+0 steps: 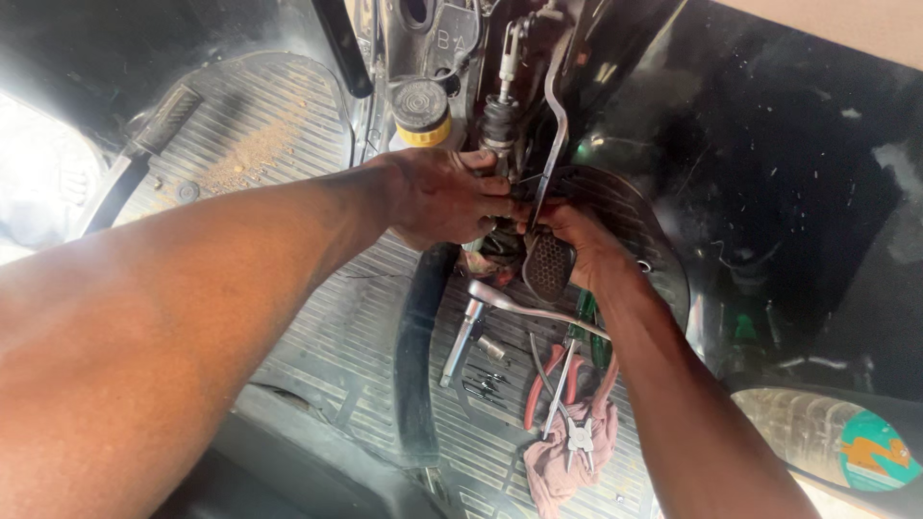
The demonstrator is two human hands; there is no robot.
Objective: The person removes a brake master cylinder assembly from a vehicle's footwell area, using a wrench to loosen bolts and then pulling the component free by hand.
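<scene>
Your left hand [444,197] is wrapped tight around the cylinder [497,125], probably steadying it, while your right hand [577,235] pinches in just beside it, behind the pedal [549,264]; can't tell what it's gripping. Cylinder's long axis runs up and away from your hands. Ratchet [471,322] and pliers [553,380] lie below them.

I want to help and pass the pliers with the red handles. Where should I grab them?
Grab the pliers by the red handles, coming from the left. The handles lie bare on the ribbed floor mat, angled up toward the pedal. The other end lies on the rag, crossed by another tool, and the person's right arm is close on that side.
</scene>
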